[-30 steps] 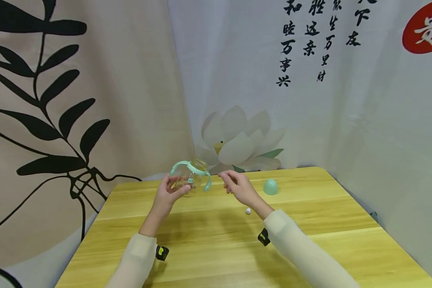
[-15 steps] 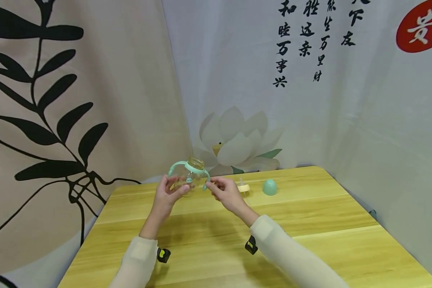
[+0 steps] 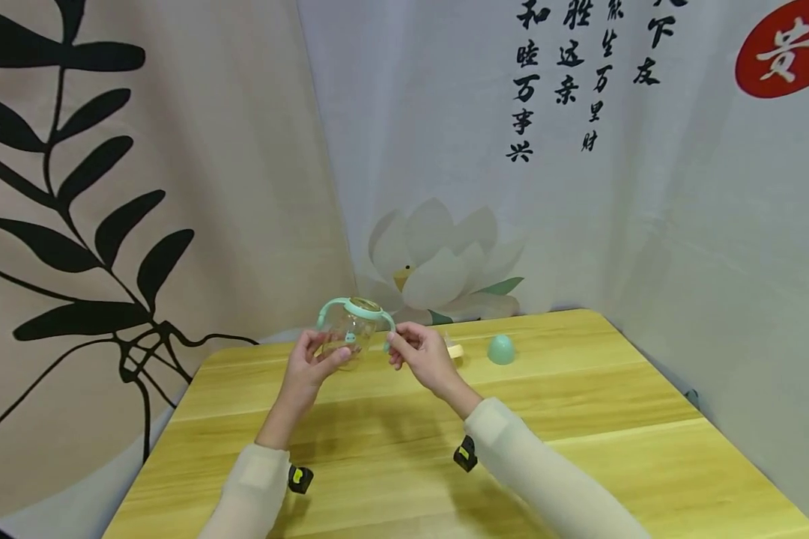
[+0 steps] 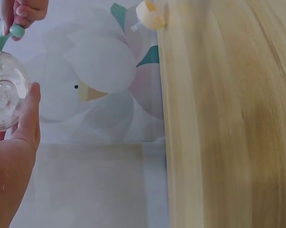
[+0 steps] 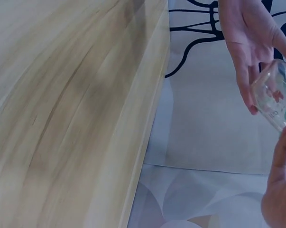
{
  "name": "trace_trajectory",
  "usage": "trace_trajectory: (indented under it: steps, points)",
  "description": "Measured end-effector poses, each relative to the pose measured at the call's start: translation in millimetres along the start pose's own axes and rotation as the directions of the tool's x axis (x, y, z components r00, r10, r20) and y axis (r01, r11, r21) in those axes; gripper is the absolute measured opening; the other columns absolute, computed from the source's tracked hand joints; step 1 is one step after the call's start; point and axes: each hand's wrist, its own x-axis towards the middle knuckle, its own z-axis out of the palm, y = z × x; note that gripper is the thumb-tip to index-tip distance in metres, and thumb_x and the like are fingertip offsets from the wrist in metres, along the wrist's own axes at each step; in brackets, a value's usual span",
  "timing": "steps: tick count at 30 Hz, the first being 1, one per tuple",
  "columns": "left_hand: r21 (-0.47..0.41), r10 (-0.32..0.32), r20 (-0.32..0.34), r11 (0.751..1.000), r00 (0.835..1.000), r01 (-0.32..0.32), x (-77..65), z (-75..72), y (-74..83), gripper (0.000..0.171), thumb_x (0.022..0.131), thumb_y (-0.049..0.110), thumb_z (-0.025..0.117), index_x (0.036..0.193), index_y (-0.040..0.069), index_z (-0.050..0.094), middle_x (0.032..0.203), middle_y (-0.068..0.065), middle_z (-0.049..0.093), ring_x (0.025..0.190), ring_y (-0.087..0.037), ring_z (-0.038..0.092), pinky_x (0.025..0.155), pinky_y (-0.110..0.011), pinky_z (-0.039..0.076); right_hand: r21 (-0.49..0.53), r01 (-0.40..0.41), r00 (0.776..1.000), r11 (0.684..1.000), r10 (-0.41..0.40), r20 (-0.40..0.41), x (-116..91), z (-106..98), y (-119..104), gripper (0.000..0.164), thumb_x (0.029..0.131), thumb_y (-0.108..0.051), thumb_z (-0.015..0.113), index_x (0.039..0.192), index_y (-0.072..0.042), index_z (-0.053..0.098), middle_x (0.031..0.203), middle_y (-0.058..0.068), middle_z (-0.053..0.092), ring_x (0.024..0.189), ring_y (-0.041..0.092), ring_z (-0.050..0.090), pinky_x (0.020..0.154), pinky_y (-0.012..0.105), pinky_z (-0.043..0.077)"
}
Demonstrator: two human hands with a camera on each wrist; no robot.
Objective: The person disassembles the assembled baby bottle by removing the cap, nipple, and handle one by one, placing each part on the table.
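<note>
A clear baby bottle (image 3: 350,335) with a mint-green two-handled collar (image 3: 364,305) is held up above the far edge of the table. My left hand (image 3: 310,365) grips the bottle's body from the left, thumb on the near side. At the right, my right hand (image 3: 426,359) pinches the lower end of one handle; the left wrist view shows that handle tip (image 4: 17,31) between the fingers. The bottle's open mouth faces up, slightly tilted. Behind the right hand lies a pale yellow ring with a teat (image 3: 455,351), partly hidden. To its right stands a mint dome cap (image 3: 501,349).
The wooden table (image 3: 404,464) reaches toward me, its far edge close behind the bottle. A printed cloth (image 3: 445,150) hangs beyond it. Both wrists carry small black cameras (image 3: 300,479).
My right hand has moved left from open air to the bottle's right handle and pinches it. The yellow ring has come into view behind it. The bottle's tilt has changed slightly.
</note>
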Motion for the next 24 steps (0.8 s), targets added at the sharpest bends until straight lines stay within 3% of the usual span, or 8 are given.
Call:
trace_trajectory:
  steps: [4, 10, 13, 17, 20, 24]
  points:
    - [0.0, 0.005, 0.002, 1.0, 1.0, -0.005, -0.6, -3.3, 4.6, 0.03, 0.102, 0.001, 0.066, 0.122, 0.006, 0.044, 0.133, -0.004, 0.055, 0.115, -0.014, 0.066, 0.092, -0.025, 0.06, 0.006, 0.015, 1.0, 1.0, -0.015, -0.009, 2, 5, -3, 0.02, 0.109, -0.016, 0.063, 0.11, 0.002, 0.072, 0.093, 0.029, 0.069, 0.071, 0.013, 0.068, 0.066, 0.028, 0.062]
    - [-0.019, 0.01, 0.046, 1.0, 0.999, -0.009, -0.9, -7.2, 8.9, 0.028, 0.102, 0.003, 0.066, 0.118, 0.008, 0.044, 0.135, -0.005, 0.055, 0.118, -0.016, 0.066, 0.095, -0.029, 0.06, 0.011, 0.052, 0.997, 0.999, -0.051, -0.059, 1, 9, -9, 0.017, 0.107, -0.014, 0.065, 0.109, 0.002, 0.072, 0.083, 0.007, 0.07, 0.069, 0.014, 0.069, 0.064, 0.027, 0.062]
    - [0.014, -0.013, 0.07, 1.0, 0.997, 0.013, -4.1, -11.2, 5.1, 0.031, 0.101, 0.004, 0.07, 0.118, 0.008, 0.044, 0.134, -0.004, 0.056, 0.116, -0.015, 0.067, 0.094, -0.03, 0.061, 0.071, 0.114, 0.989, 0.991, -0.106, -0.101, 5, 3, -16, 0.019, 0.109, -0.011, 0.062, 0.112, 0.006, 0.07, 0.087, 0.008, 0.071, 0.071, 0.013, 0.07, 0.067, 0.03, 0.063]
    - [0.005, -0.039, 0.031, 0.999, 0.999, 0.039, -15.4, -20.1, -5.2, 0.031, 0.1, 0.002, 0.069, 0.117, 0.008, 0.044, 0.129, -0.003, 0.056, 0.11, -0.011, 0.069, 0.091, -0.028, 0.061, 0.113, 0.199, 0.974, 0.974, -0.183, -0.132, 18, -13, -36, 0.022, 0.11, -0.011, 0.06, 0.113, 0.009, 0.069, 0.091, 0.012, 0.072, 0.074, 0.014, 0.07, 0.07, 0.034, 0.064]
    - [-0.036, -0.037, -0.012, 0.999, 0.999, 0.037, -20.4, -24.8, -6.5, 0.03, 0.102, 0.002, 0.067, 0.116, 0.007, 0.041, 0.128, -0.004, 0.055, 0.11, -0.011, 0.07, 0.091, -0.027, 0.06, 0.086, 0.185, 0.979, 0.979, -0.176, -0.107, 26, -27, -45, 0.024, 0.109, -0.013, 0.061, 0.111, 0.01, 0.07, 0.087, 0.006, 0.073, 0.073, 0.014, 0.071, 0.071, 0.037, 0.065]
    - [-0.033, -0.04, -0.034, 0.999, 0.999, 0.039, -16.4, -27.3, -1.9, 0.031, 0.102, 0.004, 0.068, 0.119, 0.007, 0.041, 0.13, -0.006, 0.055, 0.11, -0.013, 0.068, 0.093, -0.028, 0.06, 0.039, 0.112, 0.987, 0.993, -0.106, -0.121, 29, -38, -39, 0.027, 0.11, -0.015, 0.061, 0.109, 0.01, 0.07, 0.084, 0.003, 0.074, 0.071, 0.013, 0.072, 0.073, 0.036, 0.065]
